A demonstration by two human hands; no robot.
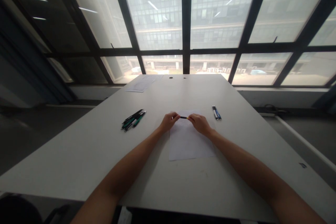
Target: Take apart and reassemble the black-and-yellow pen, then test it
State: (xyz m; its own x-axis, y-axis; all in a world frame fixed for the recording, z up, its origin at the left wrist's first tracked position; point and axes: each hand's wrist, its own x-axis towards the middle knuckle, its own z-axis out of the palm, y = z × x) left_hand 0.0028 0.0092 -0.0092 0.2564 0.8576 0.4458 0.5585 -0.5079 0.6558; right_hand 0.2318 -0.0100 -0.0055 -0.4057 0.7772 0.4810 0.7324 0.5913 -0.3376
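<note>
Between my two hands a dark pen [183, 117] lies level above a white sheet of paper [190, 143]. My left hand [170, 120] pinches its left end. My right hand [198, 122] grips the other end, where a small yellowish part shows at the fingertips. Both ends of the pen are hidden by fingers. To the left of my left hand lies a loose pile of black and green pens [133, 120]. A pair of pens [216, 112], with white and blue parts, rests to the right of my right hand.
The white table [86, 154] reaches toward large windows [157, 10]. More paper sheets [140, 84] lie at its far left. A small dark item [302, 165] is near the right edge. Part of a dark chair [19, 210] shows at lower left.
</note>
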